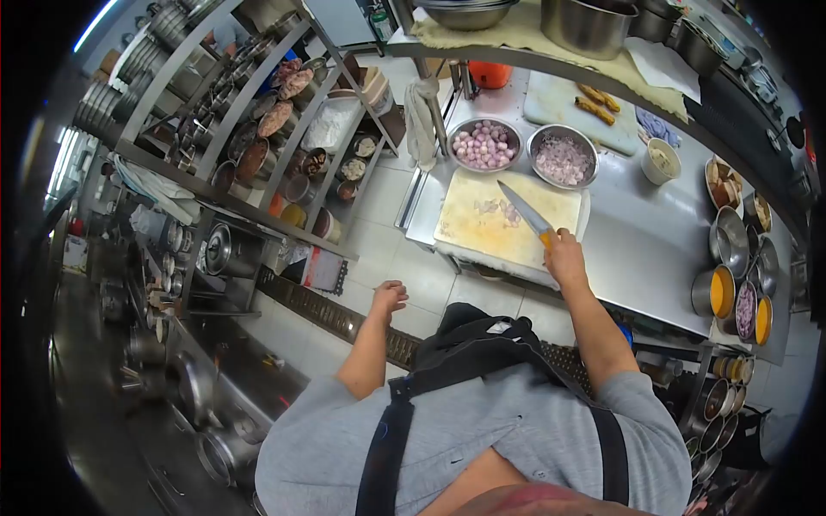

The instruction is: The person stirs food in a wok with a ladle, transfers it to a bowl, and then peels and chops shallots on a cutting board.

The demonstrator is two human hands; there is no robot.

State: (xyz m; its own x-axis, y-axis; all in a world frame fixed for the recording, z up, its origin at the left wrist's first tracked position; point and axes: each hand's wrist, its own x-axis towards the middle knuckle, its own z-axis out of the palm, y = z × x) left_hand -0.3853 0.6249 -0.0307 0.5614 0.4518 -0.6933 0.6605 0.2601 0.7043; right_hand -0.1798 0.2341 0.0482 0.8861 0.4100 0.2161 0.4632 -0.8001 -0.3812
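My right hand [564,258] is wrapped round the orange handle of a knife [527,211], whose blade points up and left over a yellowed cutting board [465,211]. Chopped shallot pieces [509,212] lie on the board beside the blade. Behind the board stand two steel bowls: one holds peeled shallots [483,146], the other chopped shallots [564,159]. Away from the counter, left of the board, my left hand [390,297] hangs in the air with its fingers curled; whether anything is in them is too small to tell.
A white board [551,107] with brown pieces [594,110] and a white tub [661,162] are farther back on the counter. Steel bowls [730,241] and containers line its right end. Above runs a shelf with pots [585,26]. A rack of food stands left.
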